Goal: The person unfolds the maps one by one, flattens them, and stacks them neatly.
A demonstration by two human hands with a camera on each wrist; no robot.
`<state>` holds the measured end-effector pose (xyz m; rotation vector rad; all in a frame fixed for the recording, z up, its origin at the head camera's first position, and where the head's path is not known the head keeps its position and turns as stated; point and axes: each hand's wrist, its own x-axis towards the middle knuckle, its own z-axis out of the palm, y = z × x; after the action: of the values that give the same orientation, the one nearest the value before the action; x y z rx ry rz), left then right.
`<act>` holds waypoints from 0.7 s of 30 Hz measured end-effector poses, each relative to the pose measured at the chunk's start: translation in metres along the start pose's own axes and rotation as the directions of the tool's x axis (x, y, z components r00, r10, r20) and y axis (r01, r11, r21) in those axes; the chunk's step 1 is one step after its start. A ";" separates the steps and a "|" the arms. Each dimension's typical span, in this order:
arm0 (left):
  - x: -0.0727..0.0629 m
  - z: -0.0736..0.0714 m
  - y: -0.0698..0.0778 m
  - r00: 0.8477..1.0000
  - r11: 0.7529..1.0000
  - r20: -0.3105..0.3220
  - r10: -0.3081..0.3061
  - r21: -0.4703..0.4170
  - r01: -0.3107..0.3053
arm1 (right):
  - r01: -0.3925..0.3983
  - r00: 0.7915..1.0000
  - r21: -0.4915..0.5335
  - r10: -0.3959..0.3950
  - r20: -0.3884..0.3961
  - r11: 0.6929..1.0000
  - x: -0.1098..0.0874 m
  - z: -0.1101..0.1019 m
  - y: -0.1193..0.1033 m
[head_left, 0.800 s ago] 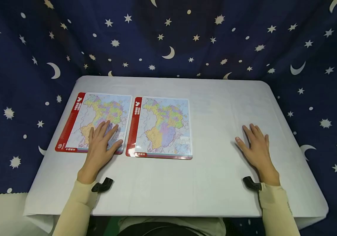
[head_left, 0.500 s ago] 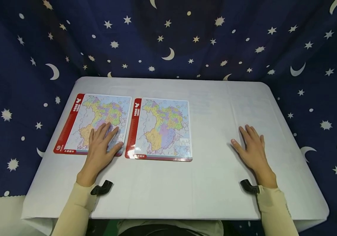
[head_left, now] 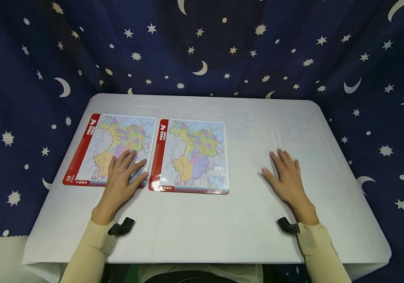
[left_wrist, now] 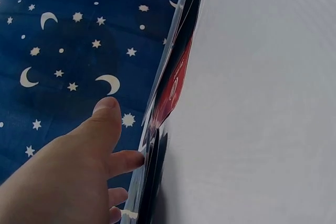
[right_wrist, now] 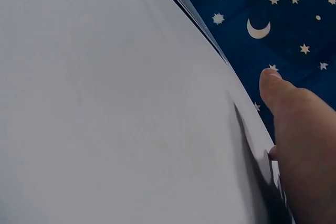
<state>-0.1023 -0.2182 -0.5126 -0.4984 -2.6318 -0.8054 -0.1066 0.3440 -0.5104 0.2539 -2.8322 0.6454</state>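
Two map boards with red left borders lie side by side on the white table (head_left: 251,220). Across the lower right part of the left map (head_left: 124,129) spreads my left hand (head_left: 121,181), its fingers straight and covering part of the print. The right map (head_left: 196,153) lies uncovered just beyond that thumb. My right hand (head_left: 288,181) is over the bare cloth to the right of both maps, fingers extended and holding nothing. In the left wrist view, the left hand (left_wrist: 79,166) has its fingertips right at the board's edge.
A dark blue curtain (head_left: 202,47) with moons and stars rises around the table's back and sides. Black wrist-worn devices (head_left: 122,226) sit at both sleeve cuffs. The person's lap shows below the front edge.
My right hand has slid left across the table, toward the maps. The left hand stays over the left map, its fingers shifting slightly. Both maps keep their places.
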 end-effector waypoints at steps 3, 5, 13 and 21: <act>0.000 0.000 0.001 1.000 1.000 0.005 0.003 -0.008 -0.003 | 0.011 1.000 -0.001 -0.011 0.002 1.000 0.003 0.004 -0.010; 0.001 0.000 0.002 1.000 1.000 0.005 0.008 -0.008 -0.008 | 0.017 1.000 0.001 -0.017 0.007 1.000 0.004 0.007 -0.016; 0.001 0.004 0.008 0.997 0.998 -0.021 0.068 -0.008 -0.069 | 0.044 0.999 0.019 -0.045 0.030 0.999 0.012 0.023 -0.039; 0.002 0.008 0.008 0.992 0.992 -0.026 0.121 -0.014 -0.122 | 0.062 0.997 0.040 -0.064 0.037 0.997 0.015 0.035 -0.064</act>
<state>-0.1027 -0.2068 -0.5139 -0.6416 -2.5454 -0.7898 -0.1135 0.2701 -0.5113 0.3649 -2.8376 0.6903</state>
